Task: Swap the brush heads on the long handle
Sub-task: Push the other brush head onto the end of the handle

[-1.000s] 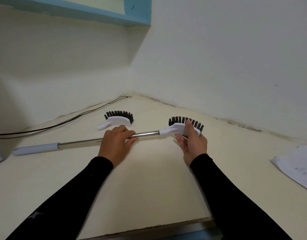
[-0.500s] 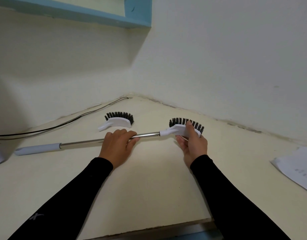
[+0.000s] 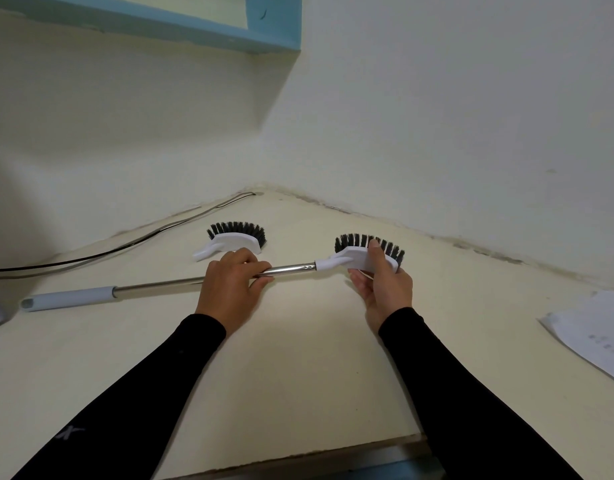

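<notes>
The long handle (image 3: pixel 181 285) runs across mid-frame, its grey grip at the left, its steel shaft rising slightly rightward to the attached brush head (image 3: pixel 362 255), bristles pointing up-frame. The left hand (image 3: pixel 229 287) curls round the shaft; the right hand (image 3: pixel 385 287) grips the attached head. A spare brush head (image 3: pixel 234 239) lies just beyond the left hand on the cream table (image 3: pixel 298 358), in a corner of pale walls (image 3: pixel 437 116). A cable (image 3: pixel 125 242) trails left; paper (image 3: pixel 596 334) sits at the right edge; a blue shelf (image 3: pixel 271 26) is at the upper left.
</notes>
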Tool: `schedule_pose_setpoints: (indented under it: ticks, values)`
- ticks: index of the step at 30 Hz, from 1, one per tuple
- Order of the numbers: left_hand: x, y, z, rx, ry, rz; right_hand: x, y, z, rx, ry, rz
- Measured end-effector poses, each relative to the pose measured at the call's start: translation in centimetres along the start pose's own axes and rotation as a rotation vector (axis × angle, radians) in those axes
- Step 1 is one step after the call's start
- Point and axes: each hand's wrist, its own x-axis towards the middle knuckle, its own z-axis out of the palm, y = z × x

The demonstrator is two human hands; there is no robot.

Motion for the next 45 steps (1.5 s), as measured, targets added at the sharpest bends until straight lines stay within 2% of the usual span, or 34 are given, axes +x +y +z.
schedule_pose_setpoints:
  ticks: [4, 9, 14, 31, 38, 45]
  values:
    - [-0.14, 0.0, 0.05, 0.009, -0.032, -0.033, 0.03, 0.05, -0.01, -0.009, -0.013, 0.001]
    - [-0.17, 0.36, 0.3, 0.138, -0.116, -0.068, 0.07, -0.02, 0.0, -0.004, 0.0, 0.003]
    - [-0.2, 0.36, 0.28, 0.146, -0.098, -0.055, -0.01, -0.06, -0.03, -0.003, -0.003, -0.002]
    - [0.12, 0.09, 0.02, -0.048, 0.02, -0.007, -0.17, -0.03, 0.17, 0.002, -0.012, -0.002]
    - [-0.01, 0.41, 0.3, 0.161, -0.097, -0.061, -0.13, -0.06, 0.07, 0.007, -0.009, -0.004]
    - [-0.05, 0.53, 0.26, 0.171, -0.1, -0.051, -0.37, -0.31, 0.11, 0.019, -0.001, 0.003]
